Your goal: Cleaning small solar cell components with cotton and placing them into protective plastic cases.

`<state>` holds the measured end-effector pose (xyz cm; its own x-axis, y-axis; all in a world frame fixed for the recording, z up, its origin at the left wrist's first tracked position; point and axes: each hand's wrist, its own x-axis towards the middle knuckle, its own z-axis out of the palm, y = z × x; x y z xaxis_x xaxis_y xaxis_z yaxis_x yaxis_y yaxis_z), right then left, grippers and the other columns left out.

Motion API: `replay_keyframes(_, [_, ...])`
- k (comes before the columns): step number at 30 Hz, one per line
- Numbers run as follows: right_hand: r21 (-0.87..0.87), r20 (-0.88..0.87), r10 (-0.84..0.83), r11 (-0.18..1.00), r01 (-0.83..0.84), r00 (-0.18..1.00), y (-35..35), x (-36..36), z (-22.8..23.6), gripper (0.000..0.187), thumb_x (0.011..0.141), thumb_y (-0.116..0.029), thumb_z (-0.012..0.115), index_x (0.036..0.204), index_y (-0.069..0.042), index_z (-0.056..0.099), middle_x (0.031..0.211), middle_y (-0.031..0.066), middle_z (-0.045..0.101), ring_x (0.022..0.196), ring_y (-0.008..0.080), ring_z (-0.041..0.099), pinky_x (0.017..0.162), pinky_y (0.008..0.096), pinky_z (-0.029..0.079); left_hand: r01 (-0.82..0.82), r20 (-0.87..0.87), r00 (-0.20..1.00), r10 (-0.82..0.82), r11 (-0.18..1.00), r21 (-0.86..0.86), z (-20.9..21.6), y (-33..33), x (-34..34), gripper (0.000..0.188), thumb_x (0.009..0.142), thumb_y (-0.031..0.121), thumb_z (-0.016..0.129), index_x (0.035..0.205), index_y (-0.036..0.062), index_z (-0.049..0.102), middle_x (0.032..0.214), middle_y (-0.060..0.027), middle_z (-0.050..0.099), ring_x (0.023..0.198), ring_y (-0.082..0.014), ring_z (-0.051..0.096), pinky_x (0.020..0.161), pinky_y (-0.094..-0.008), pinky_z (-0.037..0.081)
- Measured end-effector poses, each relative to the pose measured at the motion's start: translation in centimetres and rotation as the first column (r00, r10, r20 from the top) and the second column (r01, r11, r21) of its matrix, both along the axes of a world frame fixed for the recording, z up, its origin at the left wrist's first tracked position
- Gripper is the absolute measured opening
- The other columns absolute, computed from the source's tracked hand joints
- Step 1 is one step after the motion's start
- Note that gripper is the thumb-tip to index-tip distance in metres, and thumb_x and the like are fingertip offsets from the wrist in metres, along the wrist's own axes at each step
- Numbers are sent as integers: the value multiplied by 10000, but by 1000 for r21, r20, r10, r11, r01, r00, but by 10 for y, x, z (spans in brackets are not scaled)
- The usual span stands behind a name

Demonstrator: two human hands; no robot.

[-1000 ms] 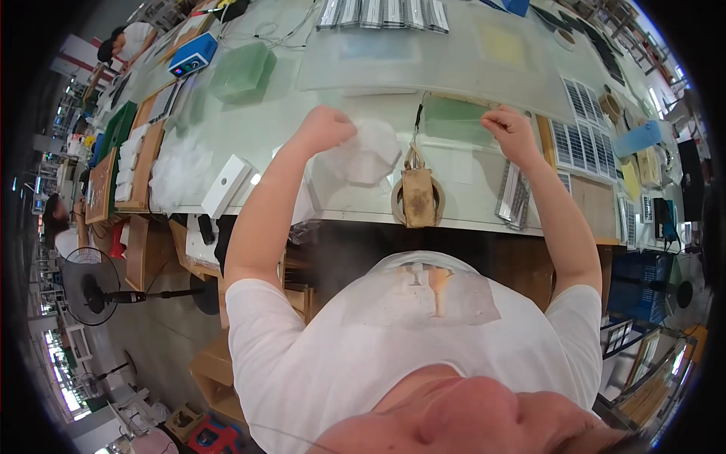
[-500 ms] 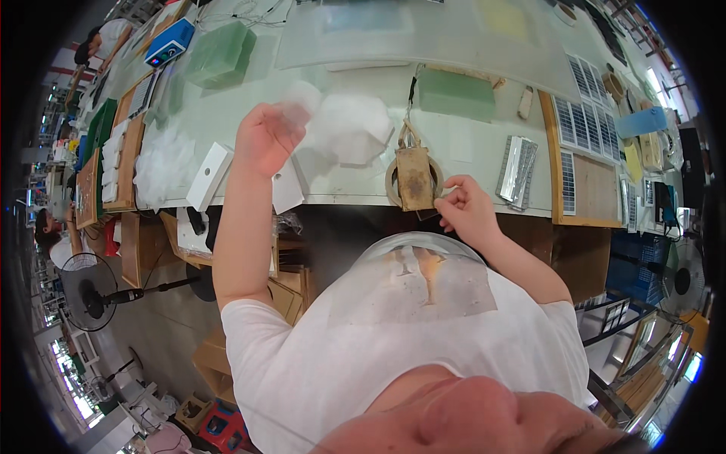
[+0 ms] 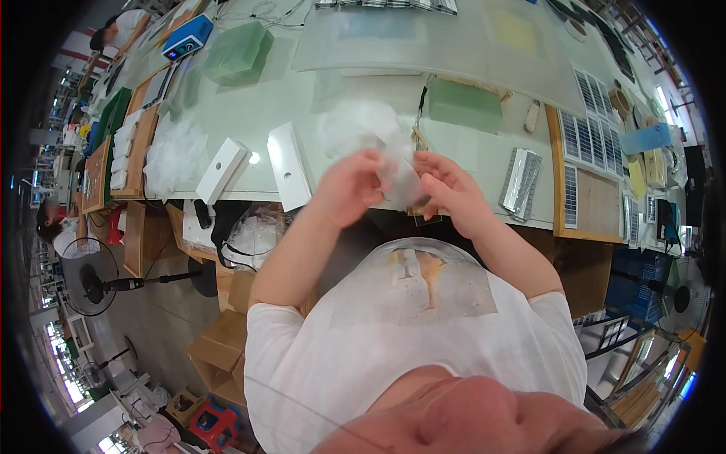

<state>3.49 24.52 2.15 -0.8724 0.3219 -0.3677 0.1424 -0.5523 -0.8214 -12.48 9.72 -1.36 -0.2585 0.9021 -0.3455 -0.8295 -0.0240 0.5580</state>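
Clear plastic bag sits pinched between left hand and right hand, both closed on it above the table edge — flimsy film could slip or tear, perhaps dropping toward the tape roll beyond.

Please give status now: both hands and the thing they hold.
Left hand and right hand both gripping a clear plastic bag, raised above the table edge. Bag contents unclear. Nothing between the hands.

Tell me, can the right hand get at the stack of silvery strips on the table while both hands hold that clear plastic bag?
Probably, once it lets go: the stack of silvery strips lies uncovered just beyond the right hand, which now grips the clear plastic bag together with the left hand.
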Motion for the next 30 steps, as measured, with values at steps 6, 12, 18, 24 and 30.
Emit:
replay_keyframes(6, [300,116,0,953,-35,993,3,18,-21,388,862,-51,621,1216,23,481,786,39,609,605,80,565,503,219,453,13,-83,996,-20,996,-85,11,8,41,209,884,174,547,1061,63,547,900,-39,582,623,-102,504,430,-194,305])
replay_keyframes(12, [335,226,59,933,-134,972,5,23,-6,406,835,-16,631,1199,14,455,788,58,636,568,73,554,484,211,453,-27,-629,777,-40,995,-96,3,16,57,340,909,154,580,1199,13,474,1029,-55,605,656,-75,530,514,-218,412])
replay_keyframes(18, [153,172,-40,988,13,984,4,28,-21,332,844,-37,630,1107,-18,429,755,71,641,554,105,566,488,250,467,-193,-700,714,-18,956,-221,-4,26,33,183,932,164,570,1045,22,595,904,-49,671,601,-66,520,557,-205,441])
replay_keyframes(24, [451,246,-52,890,-66,968,4,30,-41,224,822,-43,665,911,-37,460,663,12,582,566,52,525,502,219,435,-330,-979,28,-201,923,-199,-13,42,16,233,846,270,645,838,39,671,802,-107,626,702,-251,593,650,-366,469])
replay_keyframes(30, [612,246,-61,784,-106,967,6,32,-58,221,768,-98,709,805,-35,501,606,-3,524,547,64,466,520,235,396,-318,-936,1,-351,888,-333,-17,53,9,303,786,347,692,767,47,659,764,-105,606,729,-272,597,647,-380,469])
